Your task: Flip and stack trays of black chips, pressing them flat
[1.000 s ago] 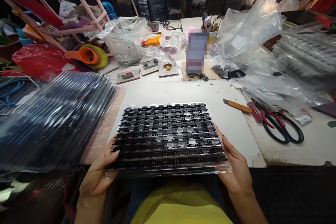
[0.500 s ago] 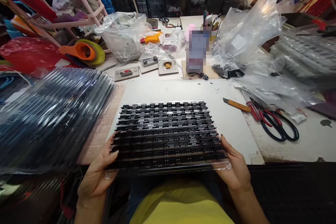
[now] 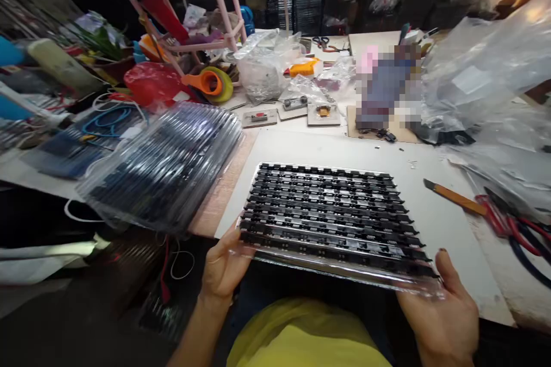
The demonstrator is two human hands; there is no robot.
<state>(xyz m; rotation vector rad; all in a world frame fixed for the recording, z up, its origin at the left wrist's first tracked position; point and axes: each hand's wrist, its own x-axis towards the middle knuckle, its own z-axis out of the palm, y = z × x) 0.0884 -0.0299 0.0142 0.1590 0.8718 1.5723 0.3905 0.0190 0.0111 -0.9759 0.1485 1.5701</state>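
A clear plastic tray (image 3: 331, 258) filled with rows of small black parts is held level above the white board (image 3: 297, 146), near the table's front edge. My left hand (image 3: 226, 266) grips its near left corner, thumb along the side and fingers underneath. At the near right corner my right hand (image 3: 443, 304) supports it from below, with the thumb up by the edge. Some of the fingers of both hands are hidden beneath the tray. Left of the board lies a stack of similar filled trays (image 3: 167, 166).
A utility knife (image 3: 456, 198) and scissors (image 3: 529, 235) lie on the right, beside plastic bags (image 3: 469, 80). Small metal fixtures (image 3: 322, 114) line the back of the board. A tape dispenser (image 3: 210, 83) and a pink rack (image 3: 224, 6) stand at the back left.
The view has swung left, so the table contents appear further right. Both hands keep hold of the tray, which now looks slightly tilted, its right side nearer to me.
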